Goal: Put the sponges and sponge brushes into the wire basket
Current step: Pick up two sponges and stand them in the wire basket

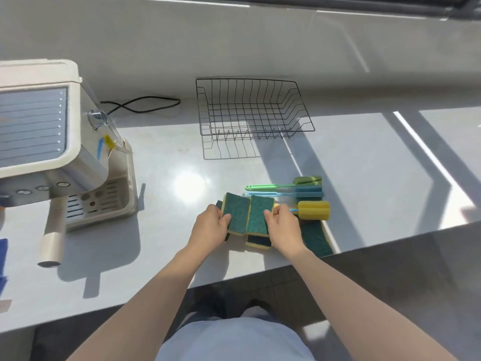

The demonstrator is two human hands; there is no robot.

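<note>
Two hands, left hand (211,223) and right hand (280,223), each grip a sponge (237,212).

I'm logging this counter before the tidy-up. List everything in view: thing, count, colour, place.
wire basket: one, black, back of the counter, nothing in it.
sponges: at least four, green scouring face on yellow, near the front edge; two held, one lying to the right, others partly hidden beneath.
sponge brushes: three, yellow head, blue head, green head, lying right of the sponges.
coffee machine: one, cream and silver, left side of the counter.
cord: one, black, behind the machine.
counter: one, white.
blue object: one, far left edge, cannot tell what.
left hand: gripping one sponge.
right hand: gripping the sponge beside it.
</note>
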